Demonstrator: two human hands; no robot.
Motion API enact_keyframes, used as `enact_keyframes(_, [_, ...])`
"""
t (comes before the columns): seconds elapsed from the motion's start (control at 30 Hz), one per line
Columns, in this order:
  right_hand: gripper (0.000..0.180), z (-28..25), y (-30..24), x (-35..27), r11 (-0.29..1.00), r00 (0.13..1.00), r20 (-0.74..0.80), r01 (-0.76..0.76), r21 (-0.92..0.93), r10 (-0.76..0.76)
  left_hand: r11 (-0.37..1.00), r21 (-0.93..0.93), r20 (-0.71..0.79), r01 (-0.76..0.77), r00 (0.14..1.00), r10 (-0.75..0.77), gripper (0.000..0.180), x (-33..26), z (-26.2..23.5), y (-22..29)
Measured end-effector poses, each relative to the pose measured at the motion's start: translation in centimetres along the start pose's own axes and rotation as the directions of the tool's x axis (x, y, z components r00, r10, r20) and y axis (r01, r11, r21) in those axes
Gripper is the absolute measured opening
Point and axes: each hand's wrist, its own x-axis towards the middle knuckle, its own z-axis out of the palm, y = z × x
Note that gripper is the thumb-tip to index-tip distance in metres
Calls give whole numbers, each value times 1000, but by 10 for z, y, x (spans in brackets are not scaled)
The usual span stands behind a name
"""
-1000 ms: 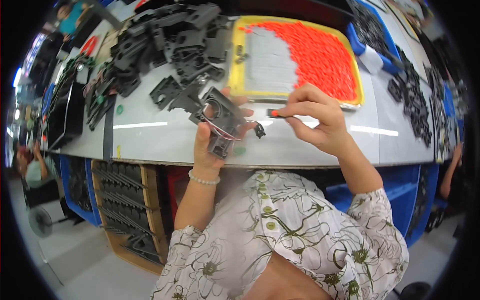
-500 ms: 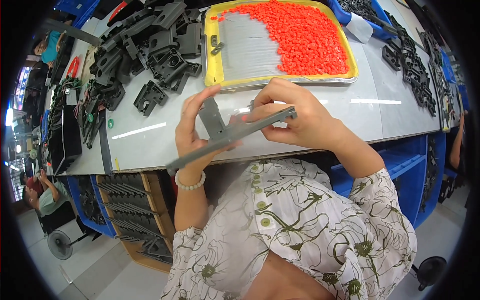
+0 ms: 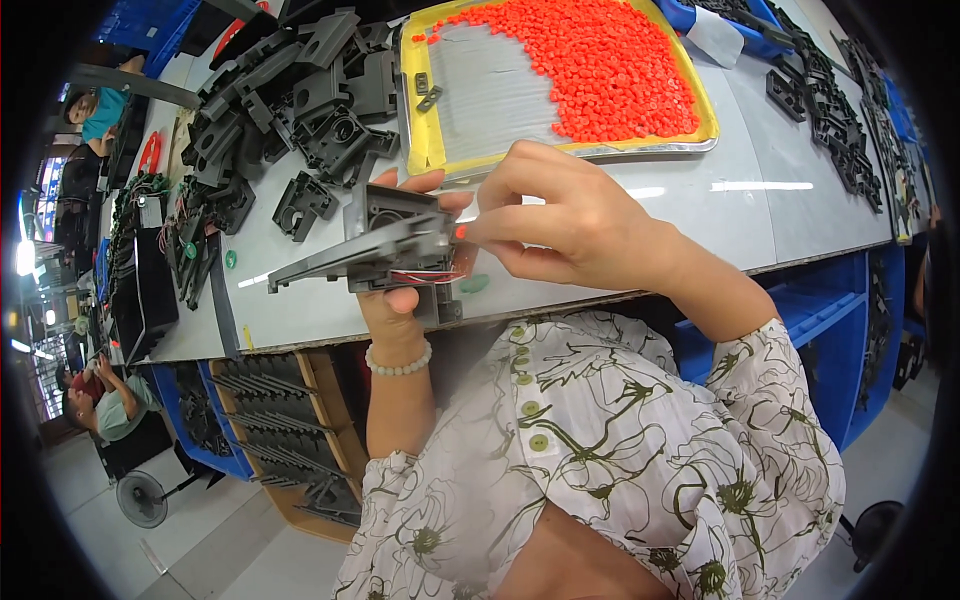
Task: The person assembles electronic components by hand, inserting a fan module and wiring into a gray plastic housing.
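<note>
My left hand [image 3: 392, 318] grips a dark grey plastic housing [image 3: 372, 248] from below and behind, above the near edge of the table. A long flat bar of the housing points left, and red wires [image 3: 424, 277] show in its lower side. My right hand [image 3: 570, 222] is closed at the housing's right end, thumb and fingers pinched together. A small orange-red plastic piece [image 3: 461, 231] shows at those fingertips, against or very near the housing. Behind both hands lies a yellow-rimmed tray [image 3: 424, 130] with a heap of similar orange-red pieces [image 3: 615, 75].
Dark grey plastic housings [image 3: 335, 130] are piled left of the tray. A blue bin [image 3: 765, 40] and a row of dark parts [image 3: 840, 130] lie at the right. Below the table stand a wooden rack of grey parts [image 3: 285, 430] and blue shelving [image 3: 800, 320]. Other people sit at far left.
The housing has been turned and moved left, its long bar now pointing left. My right hand has let go of the bar's end and now pinches the small orange-red piece.
</note>
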Motion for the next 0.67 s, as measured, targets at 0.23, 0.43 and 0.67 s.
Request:
enact_keyframes(0.23, [23, -2, 0, 2, 999, 998, 55, 21, -36, -19, 999, -3, 43, 36, 998, -36, 106, -2, -5, -4])
enact_keyframes(0.43, [22, -5, -4, 2, 999, 981, 192, 13, -44, -4, 997, 68, 54, 35, 998, -38, 101, -3, -3, -5])
enact_keyframes(0.67, [12, -9, -9, 5, 988, 950, 305, -16, -154, 63, 982, 149, 77, 118, 988, -131, 102, -7, -10, -9])
